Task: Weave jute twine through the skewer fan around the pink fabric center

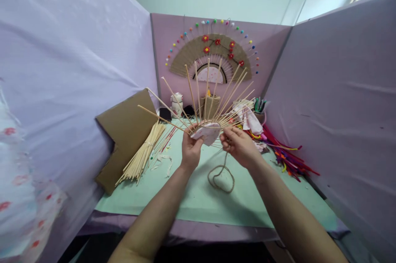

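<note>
My left hand (192, 147) grips a half-made fan by its pale, cloth-covered base (208, 134), with the thumb lying on the front. Thin wooden sticks (208, 90) spread up and outward from that base. At the base's right edge, my right hand (238, 143) is closed with its fingertips pinched on a brown cord (223, 163). Below that hand the cord hangs down and ends in loose loops over the table. What the fingers behind the base touch is hidden.
A bundle of sticks (142, 151) and a bent cardboard sheet (126, 135) lie at left. Coloured pipe cleaners (287, 156) are heaped at right. At the back stand a white bottle (177, 104) and a cord roll (210, 105). A finished fan (185, 57) hangs on the panel.
</note>
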The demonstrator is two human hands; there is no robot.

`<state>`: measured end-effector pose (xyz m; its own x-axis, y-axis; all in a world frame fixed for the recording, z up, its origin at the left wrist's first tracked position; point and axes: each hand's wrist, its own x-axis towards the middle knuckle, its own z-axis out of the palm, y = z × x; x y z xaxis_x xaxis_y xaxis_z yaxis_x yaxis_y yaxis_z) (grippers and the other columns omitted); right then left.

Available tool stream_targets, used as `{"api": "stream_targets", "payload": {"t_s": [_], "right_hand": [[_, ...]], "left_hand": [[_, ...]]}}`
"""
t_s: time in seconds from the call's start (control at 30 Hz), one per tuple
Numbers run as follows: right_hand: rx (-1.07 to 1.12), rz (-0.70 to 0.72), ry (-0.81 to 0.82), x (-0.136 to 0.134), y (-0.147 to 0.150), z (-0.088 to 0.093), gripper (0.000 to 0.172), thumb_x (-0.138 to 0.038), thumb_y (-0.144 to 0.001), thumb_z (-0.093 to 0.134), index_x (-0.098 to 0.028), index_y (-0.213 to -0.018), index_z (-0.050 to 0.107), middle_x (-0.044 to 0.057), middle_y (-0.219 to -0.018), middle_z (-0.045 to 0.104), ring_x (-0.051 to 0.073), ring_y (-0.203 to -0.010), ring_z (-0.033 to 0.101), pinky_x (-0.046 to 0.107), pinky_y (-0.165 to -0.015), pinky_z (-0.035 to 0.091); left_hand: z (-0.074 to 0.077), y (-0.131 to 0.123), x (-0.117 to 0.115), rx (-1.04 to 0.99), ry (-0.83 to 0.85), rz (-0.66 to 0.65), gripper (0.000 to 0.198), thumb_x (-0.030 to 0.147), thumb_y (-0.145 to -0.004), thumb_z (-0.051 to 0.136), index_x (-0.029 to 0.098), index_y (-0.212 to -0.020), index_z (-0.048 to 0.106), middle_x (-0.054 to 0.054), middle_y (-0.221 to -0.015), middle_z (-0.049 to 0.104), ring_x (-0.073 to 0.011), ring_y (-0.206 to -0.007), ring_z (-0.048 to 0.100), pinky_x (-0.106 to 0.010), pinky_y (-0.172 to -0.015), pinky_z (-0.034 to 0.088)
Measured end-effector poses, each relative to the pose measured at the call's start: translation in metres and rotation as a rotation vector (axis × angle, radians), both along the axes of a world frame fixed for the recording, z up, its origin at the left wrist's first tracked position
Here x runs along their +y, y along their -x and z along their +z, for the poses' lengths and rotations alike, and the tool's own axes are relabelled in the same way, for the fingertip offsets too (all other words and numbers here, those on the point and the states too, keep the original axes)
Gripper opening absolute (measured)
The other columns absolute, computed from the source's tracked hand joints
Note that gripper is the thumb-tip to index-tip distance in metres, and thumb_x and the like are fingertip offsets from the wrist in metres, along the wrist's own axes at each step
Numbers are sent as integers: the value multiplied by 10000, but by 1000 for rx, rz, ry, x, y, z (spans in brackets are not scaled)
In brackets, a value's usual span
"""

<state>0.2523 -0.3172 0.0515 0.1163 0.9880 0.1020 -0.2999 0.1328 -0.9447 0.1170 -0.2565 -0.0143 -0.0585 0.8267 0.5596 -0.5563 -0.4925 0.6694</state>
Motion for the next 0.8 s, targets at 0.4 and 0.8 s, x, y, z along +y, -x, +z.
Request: {"api": "stream_targets", "payload": {"t_s": [0.4,0.8], "right_hand": [[-321,-101,-417,-25,-5,135,352,-318,-633,809,-208,-851,555,-32,-746,626,40,-477,457,174,-386,327],[-960,-424,-906,-7,36,185,71,-199,-789,631,-189,-812,565,-33,-742,576,58,-600,498,224,-552,427]], "left_hand": [[2,2,-3,6,9,-42,408,252,-778,703,261,-1153,543,-62,-1194,670,-210,-1098,640,-382,-968,488],[1,-3,-6,19,38,-20,397,262,-750,723,229,-1115,571,-57,-1087,689,-177,-971,662,-328,-891,513]]}}
